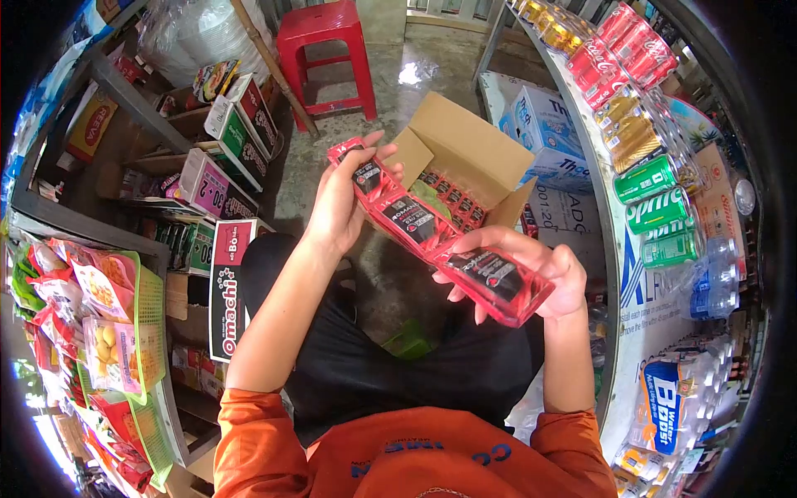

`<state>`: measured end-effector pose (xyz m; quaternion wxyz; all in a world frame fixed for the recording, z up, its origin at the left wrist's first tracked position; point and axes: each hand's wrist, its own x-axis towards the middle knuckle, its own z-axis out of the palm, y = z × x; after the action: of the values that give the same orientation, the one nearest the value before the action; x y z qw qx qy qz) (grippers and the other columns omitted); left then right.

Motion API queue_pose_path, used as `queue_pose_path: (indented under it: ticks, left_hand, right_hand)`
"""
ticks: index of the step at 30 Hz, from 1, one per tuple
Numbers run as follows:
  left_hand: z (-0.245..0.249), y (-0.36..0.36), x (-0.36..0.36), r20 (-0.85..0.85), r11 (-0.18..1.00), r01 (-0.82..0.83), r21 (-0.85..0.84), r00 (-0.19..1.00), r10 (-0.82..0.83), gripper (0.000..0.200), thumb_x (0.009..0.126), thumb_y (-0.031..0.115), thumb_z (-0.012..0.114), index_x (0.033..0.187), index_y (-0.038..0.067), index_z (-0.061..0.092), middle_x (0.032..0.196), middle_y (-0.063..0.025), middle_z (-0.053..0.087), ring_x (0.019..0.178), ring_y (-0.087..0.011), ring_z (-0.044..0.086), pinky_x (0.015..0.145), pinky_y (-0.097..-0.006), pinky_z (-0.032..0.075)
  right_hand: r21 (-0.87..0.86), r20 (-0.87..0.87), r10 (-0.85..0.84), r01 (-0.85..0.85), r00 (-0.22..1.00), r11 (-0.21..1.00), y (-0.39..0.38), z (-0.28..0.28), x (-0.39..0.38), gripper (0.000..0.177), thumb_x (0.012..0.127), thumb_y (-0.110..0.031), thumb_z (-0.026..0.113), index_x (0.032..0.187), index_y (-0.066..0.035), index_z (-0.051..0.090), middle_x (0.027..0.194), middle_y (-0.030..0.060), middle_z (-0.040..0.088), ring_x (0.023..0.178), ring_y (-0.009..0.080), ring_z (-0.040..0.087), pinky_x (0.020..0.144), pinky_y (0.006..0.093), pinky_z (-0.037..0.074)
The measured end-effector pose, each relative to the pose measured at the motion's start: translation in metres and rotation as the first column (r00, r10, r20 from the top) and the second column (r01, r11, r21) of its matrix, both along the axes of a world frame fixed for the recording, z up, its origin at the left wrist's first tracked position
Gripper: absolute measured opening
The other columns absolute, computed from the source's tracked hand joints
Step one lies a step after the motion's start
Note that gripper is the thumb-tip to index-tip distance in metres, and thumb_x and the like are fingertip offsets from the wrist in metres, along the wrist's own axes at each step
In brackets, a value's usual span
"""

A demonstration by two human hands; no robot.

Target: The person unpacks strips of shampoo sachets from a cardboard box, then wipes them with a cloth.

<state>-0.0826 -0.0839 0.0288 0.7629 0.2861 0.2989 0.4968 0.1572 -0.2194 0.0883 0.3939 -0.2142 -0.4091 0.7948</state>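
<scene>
Shop floor behind, sachet strip slants down-right.

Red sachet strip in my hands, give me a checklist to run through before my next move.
1. Left hand grips the upper end of the red sachet strip: ok.
2. Right hand holds the lower end, fingers under it: ok.
3. Strip runs straight between the two hands, not tangled: ok.
4. Cardboard box beneath the strip has its flaps open: ok.
5. Room left in the box: cannot tell; packets already lie inside.
6. Sachet count on the strip: cannot tell; the hands cover both ends.
</scene>
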Motion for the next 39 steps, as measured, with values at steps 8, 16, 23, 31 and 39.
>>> queue_pose_path:
  ticks: [8, 16, 23, 31, 39]
  left_hand:
    - [0.034, -0.001, 0.007, -0.031, 0.989, 0.016, 0.146, 0.999, -0.011, 0.047, 0.107, 0.025, 0.047, 0.150, 0.005, 0.046, 0.132, -0.0147, 0.064, 0.105, -0.0241, 0.069, 0.098, -0.0387, 0.057]
    - [0.055, -0.009, 0.014, -0.069, 0.965, 0.044, 0.258, 0.997, -0.028, 0.051, 0.108, 0.037, 0.047, 0.148, 0.004, 0.049, 0.123, -0.0125, 0.068, 0.099, -0.0220, 0.071, 0.095, -0.0369, 0.057]
    - [0.075, -0.026, 0.030, -0.072, 0.942, 0.100, 0.321, 0.994, -0.081, 0.056, 0.108, 0.039, 0.045, 0.146, -0.002, 0.049, 0.118, -0.0128, 0.070, 0.102, -0.0204, 0.070, 0.098, -0.0348, 0.055]
    - [0.085, -0.026, 0.026, -0.049, 0.932, 0.128, 0.340, 0.992, -0.118, 0.054, 0.109, 0.036, 0.044, 0.144, -0.005, 0.050, 0.120, -0.0129, 0.070, 0.106, -0.0210, 0.069, 0.102, -0.0351, 0.053]
    - [0.065, -0.010, 0.009, -0.196, 0.954, 0.220, 0.202, 0.964, -0.180, 0.069, 0.108, 0.054, 0.038, 0.145, -0.003, 0.050, 0.129, -0.0181, 0.067, 0.110, -0.0236, 0.068, 0.104, -0.0391, 0.051]
  right_hand:
    - [0.211, 0.118, -0.258, 0.229, 0.959, 0.950, -0.008, -0.001, -0.005, 0.048, 0.095, -0.024, 0.071, 0.128, 0.008, 0.058, 0.119, 0.0322, 0.066, 0.102, 0.0357, 0.073, 0.081, 0.0403, 0.062]
    - [0.552, 0.505, -0.390, 0.059, 0.770, 0.832, -0.001, -0.003, 0.001, 0.035, 0.081, -0.014, 0.086, 0.112, -0.004, 0.074, 0.115, 0.0072, 0.071, 0.107, 0.0185, 0.066, 0.095, 0.0326, 0.050]
    - [0.709, 0.446, -0.593, 0.140, 0.670, 0.691, 0.015, -0.016, -0.021, 0.033, 0.084, -0.016, 0.086, 0.106, -0.002, 0.067, 0.119, 0.0054, 0.061, 0.121, 0.0207, 0.059, 0.106, 0.0387, 0.044]
    - [0.240, 0.266, -0.371, 0.311, 0.890, 0.920, 0.016, -0.020, -0.042, 0.044, 0.093, -0.008, 0.077, 0.126, -0.001, 0.049, 0.129, 0.0086, 0.062, 0.119, 0.0139, 0.061, 0.102, 0.0355, 0.052]
    - [0.285, 0.331, -0.329, 0.239, 0.884, 0.928, 0.019, -0.022, -0.027, 0.060, 0.088, -0.007, 0.080, 0.139, 0.002, 0.049, 0.129, 0.0086, 0.062, 0.119, 0.0156, 0.061, 0.102, 0.0339, 0.050]
